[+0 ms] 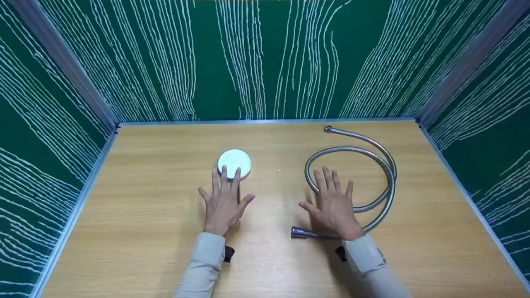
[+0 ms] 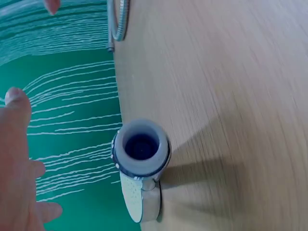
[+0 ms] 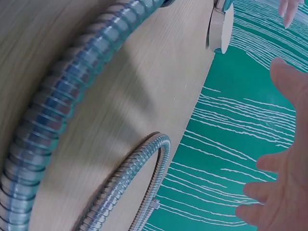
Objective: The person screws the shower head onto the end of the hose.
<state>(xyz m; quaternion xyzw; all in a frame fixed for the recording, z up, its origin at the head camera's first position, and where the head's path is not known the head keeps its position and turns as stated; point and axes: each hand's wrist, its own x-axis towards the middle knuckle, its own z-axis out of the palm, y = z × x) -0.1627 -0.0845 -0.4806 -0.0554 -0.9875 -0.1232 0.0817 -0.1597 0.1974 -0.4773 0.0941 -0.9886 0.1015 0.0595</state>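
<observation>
A handheld shower head (image 1: 234,160) with a round white face lies on the table, its face up and its handle toward the person. My left hand (image 1: 223,205) hovers over the handle with fingers spread, hiding most of it. In the left wrist view the hollow threaded end of the handle (image 2: 141,148) faces the camera, apart from the hand. A coiled metal shower hose (image 1: 391,186) lies on the right. Above its near left part is my right hand (image 1: 333,205), fingers straight and spread, holding nothing. The ribbed hose (image 3: 62,96) passes close to the right wrist camera.
The wooden table (image 1: 145,198) is bordered by metal edge strips (image 1: 265,121). Green panels with white wavy lines (image 1: 207,62) stand at the back and both sides. One hose end (image 1: 328,128) points to the back, the other conical end (image 1: 299,232) lies near the right wrist.
</observation>
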